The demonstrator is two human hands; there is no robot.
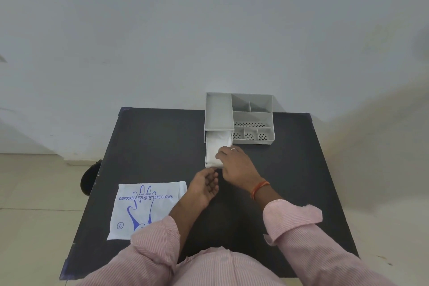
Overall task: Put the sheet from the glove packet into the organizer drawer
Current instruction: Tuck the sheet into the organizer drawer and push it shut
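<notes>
At nine o'clock on the dark desk (151,146), we had the glove packet (148,206) lying flat, blue print up, its near corner tucked under our left sleeve (148,246). Moving across, our left hand (204,187) sat palm-up at the centre, fingers loosely curled, its fingertips at the front edge of the drawer (212,165); that grip was open, clamped on nothing we could see. Right beside it, at one o'clock from it, our right hand (236,166) reached over the drawer's near right corner, knuckles up, a ring on one finger and an orange thread (260,189) at the wrist. Its fingertips pressed down on the white sheet (217,146), which lay inside the pulled-out drawer. Whether that grip pinched the sheet or just rested on it, we could not tell. At twelve o'clock, the grey organizer (251,118) stood at the desk's far edge against the wall (209,30), the drawer sliding out from under its left tray, the perforated compartments off to the right.
</notes>
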